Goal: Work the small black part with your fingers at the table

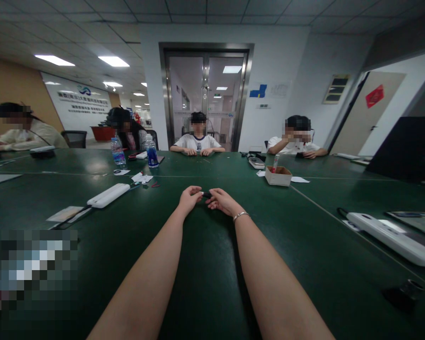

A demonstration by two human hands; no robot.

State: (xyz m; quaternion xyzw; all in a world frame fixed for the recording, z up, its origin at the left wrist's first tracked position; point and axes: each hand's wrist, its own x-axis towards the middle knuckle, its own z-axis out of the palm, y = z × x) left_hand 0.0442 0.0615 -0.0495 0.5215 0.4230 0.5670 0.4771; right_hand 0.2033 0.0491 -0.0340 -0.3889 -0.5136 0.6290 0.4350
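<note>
A small dark object with a shiny silvery end (pixel 206 194) is held between my two hands, just above the green table (pixel 207 264). My left hand (pixel 190 198) pinches the silvery end with closed fingers. From the other side, my right hand (pixel 224 201) grips the black end between thumb and fingers. A silver bracelet (pixel 241 216) circles my right wrist. The object is too small, and too covered by fingertips, to tell its kind.
To the left lies a white elongated device (pixel 109 195) with a cable. Two bottles (pixel 152 152) stand beyond it. An open cardboard box (pixel 278 177) sits at the far right, and another white device (pixel 393 238) lies nearer. Several people sit around the table.
</note>
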